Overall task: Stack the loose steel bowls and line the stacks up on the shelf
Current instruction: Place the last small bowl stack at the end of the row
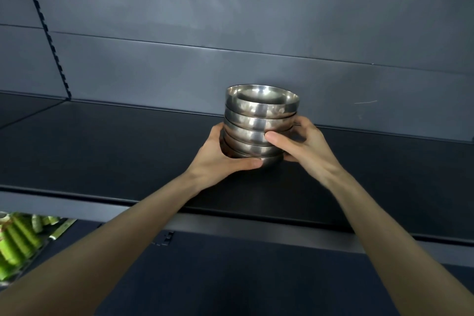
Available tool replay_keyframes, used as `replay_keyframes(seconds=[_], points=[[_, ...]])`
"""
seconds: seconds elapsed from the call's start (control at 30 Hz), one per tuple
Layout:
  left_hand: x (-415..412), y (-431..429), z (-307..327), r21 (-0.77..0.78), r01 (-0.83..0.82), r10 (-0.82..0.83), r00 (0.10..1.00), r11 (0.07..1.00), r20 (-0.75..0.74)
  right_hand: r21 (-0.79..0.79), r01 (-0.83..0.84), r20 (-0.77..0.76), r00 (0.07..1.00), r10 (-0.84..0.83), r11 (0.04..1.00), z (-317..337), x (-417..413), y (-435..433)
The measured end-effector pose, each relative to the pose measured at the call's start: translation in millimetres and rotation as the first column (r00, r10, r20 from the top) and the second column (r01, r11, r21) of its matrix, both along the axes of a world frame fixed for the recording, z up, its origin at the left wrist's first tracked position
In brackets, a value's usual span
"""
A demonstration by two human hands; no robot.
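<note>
A stack of several shiny steel bowls stands on the dark shelf, slightly uneven, near the shelf's middle. My left hand grips the stack's lower left side, thumb curled under the bottom bowl. From the right, my right hand holds the stack, its thumb pressed across the middle bowls. The fingers of both hands are hidden behind the bowls.
A grey back panel rises behind the shelf, with a slotted upright at the left. The shelf's front lip runs across below my forearms. Green packaged goods lie on a lower level at the bottom left.
</note>
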State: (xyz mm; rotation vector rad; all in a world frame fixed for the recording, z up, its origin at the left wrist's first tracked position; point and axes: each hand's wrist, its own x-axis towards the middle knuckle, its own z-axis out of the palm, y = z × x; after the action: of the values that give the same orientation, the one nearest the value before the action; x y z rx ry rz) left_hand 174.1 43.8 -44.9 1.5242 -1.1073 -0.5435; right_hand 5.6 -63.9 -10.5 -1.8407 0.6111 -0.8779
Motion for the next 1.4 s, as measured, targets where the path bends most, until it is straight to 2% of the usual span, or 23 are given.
replay_keyframes(seconds=[0.37,0.7,1.1,1.4], points=[[-6,56,28,-0.11,-0.07,0.07,0.998,0.991,-0.002,-0.054,-0.091,0.078,0.992,0.095,0.994,25,11,36],[24,162,50,-0.203,-0.167,0.167,0.986,0.965,-0.019,-0.087,-0.195,0.083,0.976,0.203,0.977,52,60,127],[127,362,39,-0.204,-0.247,0.25,0.968,0.947,-0.014,-0.021,-0.298,0.13,0.946,0.298,0.954,35,178,313],[248,426,57,-0.219,-0.341,0.351,0.937,0.914,0.006,-0.067,-0.352,0.119,0.926,0.357,0.934,55,311,369]])
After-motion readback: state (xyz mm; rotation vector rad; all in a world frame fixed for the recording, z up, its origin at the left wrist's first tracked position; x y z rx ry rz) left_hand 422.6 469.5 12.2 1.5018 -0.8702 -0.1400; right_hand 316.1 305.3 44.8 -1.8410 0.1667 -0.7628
